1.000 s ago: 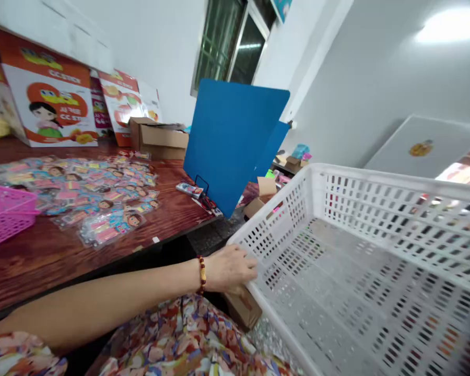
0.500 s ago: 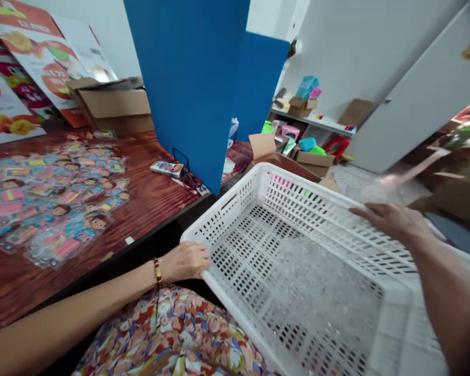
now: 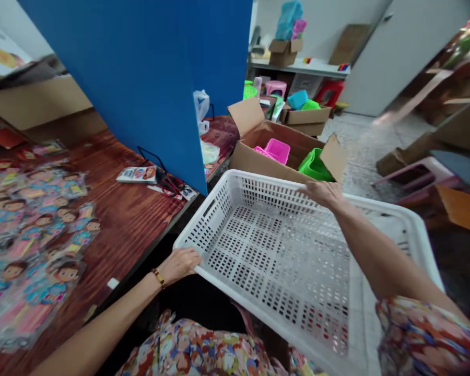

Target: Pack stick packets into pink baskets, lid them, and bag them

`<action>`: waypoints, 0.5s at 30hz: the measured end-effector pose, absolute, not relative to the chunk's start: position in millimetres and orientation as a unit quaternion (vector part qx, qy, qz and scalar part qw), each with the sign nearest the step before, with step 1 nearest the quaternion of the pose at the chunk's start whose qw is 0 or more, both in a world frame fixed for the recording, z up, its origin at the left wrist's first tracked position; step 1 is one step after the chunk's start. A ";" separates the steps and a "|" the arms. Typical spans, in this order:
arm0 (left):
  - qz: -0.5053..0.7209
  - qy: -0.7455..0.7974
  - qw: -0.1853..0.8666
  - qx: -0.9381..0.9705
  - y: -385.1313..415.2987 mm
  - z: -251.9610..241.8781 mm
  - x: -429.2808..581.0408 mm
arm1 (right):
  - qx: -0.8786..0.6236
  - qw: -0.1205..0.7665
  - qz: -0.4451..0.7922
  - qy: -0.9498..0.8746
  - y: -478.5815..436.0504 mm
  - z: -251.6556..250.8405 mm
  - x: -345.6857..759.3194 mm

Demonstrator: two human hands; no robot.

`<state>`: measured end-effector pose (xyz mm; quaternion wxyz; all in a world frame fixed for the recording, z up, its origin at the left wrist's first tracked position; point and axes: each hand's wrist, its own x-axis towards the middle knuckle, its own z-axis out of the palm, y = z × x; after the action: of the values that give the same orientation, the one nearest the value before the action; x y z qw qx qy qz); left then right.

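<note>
A large white plastic basket (image 3: 215, 214) with slotted walls and floor spans the middle and right of the view. My left hand (image 3: 180, 263), with a beaded bracelet at the wrist, is closed round the basket's near left corner. Across the basket reaches my right arm, and my right hand (image 3: 323, 193) grips the far rim with the fingers over its edge. Clear, glinting material (image 3: 309, 245) that I cannot make out lies on the basket floor. Just beyond the far rim stands an open cardboard box (image 3: 258, 156) holding pink baskets (image 3: 277, 151) and a green one (image 3: 315, 164).
Left, a wood-grain table (image 3: 129, 219) bears many clear bags with cartoon figures (image 3: 58, 277), scissors (image 3: 168, 184) and a small printed pack (image 3: 137, 174). A blue panel (image 3: 141, 78) stands on it. Stools (image 3: 423, 175) and cartons are at the right.
My view has turned right and downward. The basket now sits lower and flatter, and the box of pink and green baskets shows behind it. My right hand appears further left along the far rim.
</note>
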<state>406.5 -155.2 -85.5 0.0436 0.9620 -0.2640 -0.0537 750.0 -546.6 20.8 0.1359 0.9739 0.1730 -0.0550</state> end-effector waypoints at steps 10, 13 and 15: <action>-0.122 -0.235 0.056 0.963 -113.2 -107.0 433.9 | 0.979 0.119 -0.064 0.151 -491.8 -18.5 778.3; -0.131 -0.217 0.057 0.966 -106.2 -103.8 439.7 | 0.982 0.099 -0.070 0.145 -481.3 -26.6 784.3; -0.134 -0.201 0.057 0.969 -105.4 -100.8 440.1 | 0.984 0.088 -0.069 0.142 -477.1 -29.2 786.7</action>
<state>440.1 -105.4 -100.8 0.0574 0.9687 -0.2014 -0.1335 786.7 -477.1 -29.2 0.0885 0.9835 0.1418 -0.0686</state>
